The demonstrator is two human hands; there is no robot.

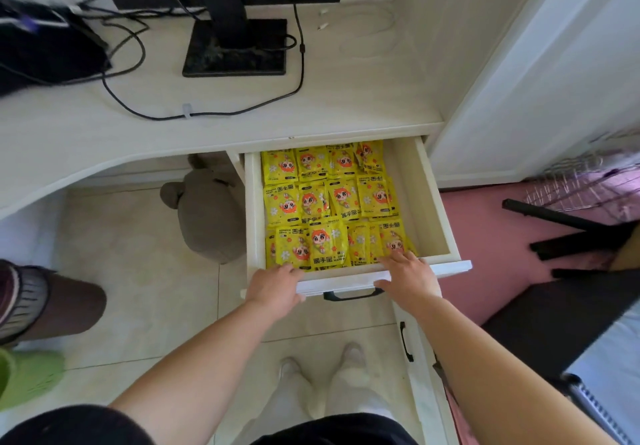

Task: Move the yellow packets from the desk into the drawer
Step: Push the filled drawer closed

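Packets: yellow packets (329,202) lie in rows in the open drawer (433,202); none show on the desk (104,140).
Right hand (407,273): fingers straight, flat on the front row.
Left hand (275,287): at the drawer front; finger curl unclear.
Advice: probably flatten the front row below the rim before closing.

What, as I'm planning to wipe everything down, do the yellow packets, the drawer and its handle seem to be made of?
The yellow packets look like thin glossy plastic or foil film, judging by their sheen and crinkled edges. The drawer looks like cream painted or laminated wood board, matte with faint grain; which is unclear. The handle is a slim, smooth black bow, metal or plastic; I cannot tell.
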